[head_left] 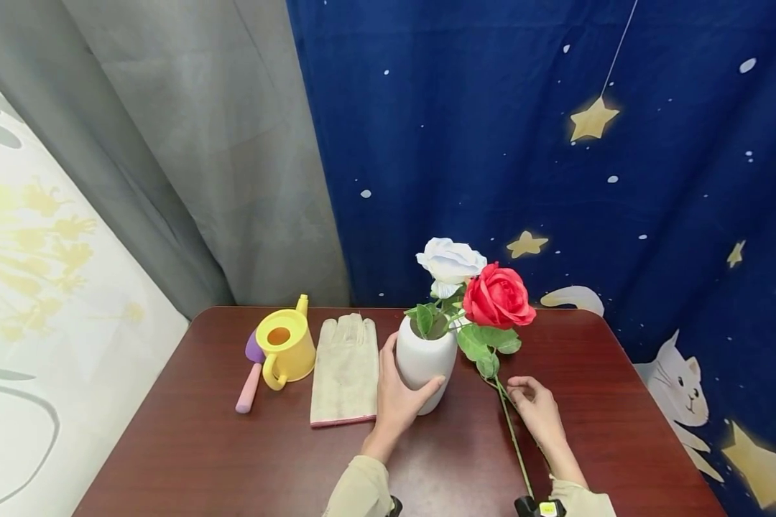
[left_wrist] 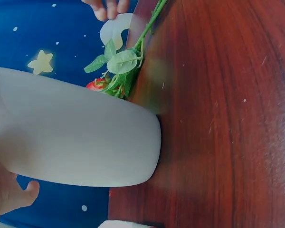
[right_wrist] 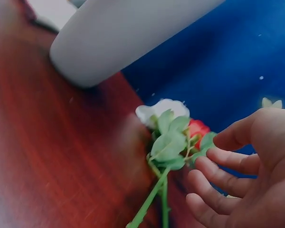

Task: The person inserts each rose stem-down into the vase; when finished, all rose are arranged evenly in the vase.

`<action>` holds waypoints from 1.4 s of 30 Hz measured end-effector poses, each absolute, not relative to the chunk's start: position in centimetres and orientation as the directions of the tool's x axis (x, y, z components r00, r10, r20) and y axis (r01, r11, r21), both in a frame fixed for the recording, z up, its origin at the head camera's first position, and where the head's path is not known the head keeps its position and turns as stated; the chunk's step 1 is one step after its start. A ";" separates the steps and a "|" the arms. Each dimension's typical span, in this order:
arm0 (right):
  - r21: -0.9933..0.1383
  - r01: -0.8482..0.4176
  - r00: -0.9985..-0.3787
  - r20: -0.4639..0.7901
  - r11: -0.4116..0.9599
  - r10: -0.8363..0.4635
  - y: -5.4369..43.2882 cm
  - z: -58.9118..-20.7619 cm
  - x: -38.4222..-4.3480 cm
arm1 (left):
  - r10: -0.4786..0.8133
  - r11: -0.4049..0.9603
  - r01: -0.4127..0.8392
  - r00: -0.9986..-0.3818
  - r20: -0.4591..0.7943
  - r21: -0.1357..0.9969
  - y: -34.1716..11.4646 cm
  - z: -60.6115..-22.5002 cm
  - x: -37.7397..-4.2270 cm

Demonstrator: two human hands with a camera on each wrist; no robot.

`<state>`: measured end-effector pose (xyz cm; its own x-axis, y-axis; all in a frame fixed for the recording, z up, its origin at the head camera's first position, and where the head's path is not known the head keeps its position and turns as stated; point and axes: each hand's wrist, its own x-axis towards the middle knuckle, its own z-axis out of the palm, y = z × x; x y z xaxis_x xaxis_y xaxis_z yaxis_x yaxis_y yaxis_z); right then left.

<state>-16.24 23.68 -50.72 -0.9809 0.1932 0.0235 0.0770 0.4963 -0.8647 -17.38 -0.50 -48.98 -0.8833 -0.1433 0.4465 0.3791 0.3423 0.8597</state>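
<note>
My left hand [head_left: 401,402] grips a white vase [head_left: 427,366] low on its side, thumb across the front. A white rose [head_left: 450,260] and a red rose [head_left: 498,296] show above and beside its mouth, with green leaves [head_left: 425,319] at the opening. More roses lie on the table to the right, their green stems [head_left: 511,431] pointing toward me; the right wrist view shows a white bloom [right_wrist: 166,111] and a red bloom [right_wrist: 198,130] among them. Beside these stems hovers my right hand [head_left: 537,413], fingers loosely bent and holding nothing.
Left of the vase lies a cream work glove [head_left: 344,373]. Past it stand a yellow watering can [head_left: 291,345] and a small trowel with a pink handle [head_left: 248,389] and purple blade. A blue starred curtain [head_left: 491,143] hangs behind the brown table [head_left: 233,467].
</note>
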 end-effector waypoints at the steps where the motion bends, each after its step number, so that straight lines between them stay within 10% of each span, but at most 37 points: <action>1: -0.842 0.079 -0.981 0.029 0.533 0.191 23.7 -51.0 -16.2 | -0.152 0.344 0.380 -0.880 0.450 0.859 -0.5 -49.0 -17.3; 24: -0.606 0.181 -0.978 -0.028 0.774 0.206 22.4 -53.8 -17.2 | -0.159 0.366 0.385 -0.871 0.465 0.847 -0.4 -49.3 -17.4; 42: -0.678 0.105 -0.993 -0.038 0.728 0.108 23.2 -53.8 -17.7 | -0.150 0.375 0.384 -0.873 0.464 0.844 -0.4 -49.1 -17.3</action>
